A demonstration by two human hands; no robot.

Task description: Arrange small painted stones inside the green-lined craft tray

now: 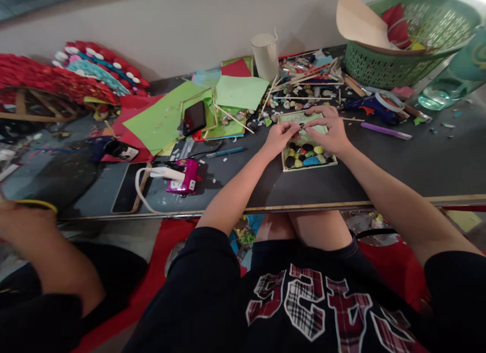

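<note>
On the dark table before me lies a small stick-edged frame (310, 168) with a pale green backing. Painted pebbles in yellow, black and grey, and a bright blue pebble (311, 161), fill its near half. Over the frame's upper part, my left hand (280, 139) pinches a small dark pebble (301, 125) between thumb and finger. My right hand (331, 131) comes in from the other side, its thumb and fingertips closed at the same pebble. Fingers partly cover the pebble and the frame's far half.
Behind the frame are loose pebbles (290, 104), thin sticks and a white cylinder (265, 57). To the right are a blue glue gun (370, 109), a purple stick (385, 131) and a green basket (364, 64). A pink power strip (184, 178) stands left; another person's arm (49, 257) is beyond.
</note>
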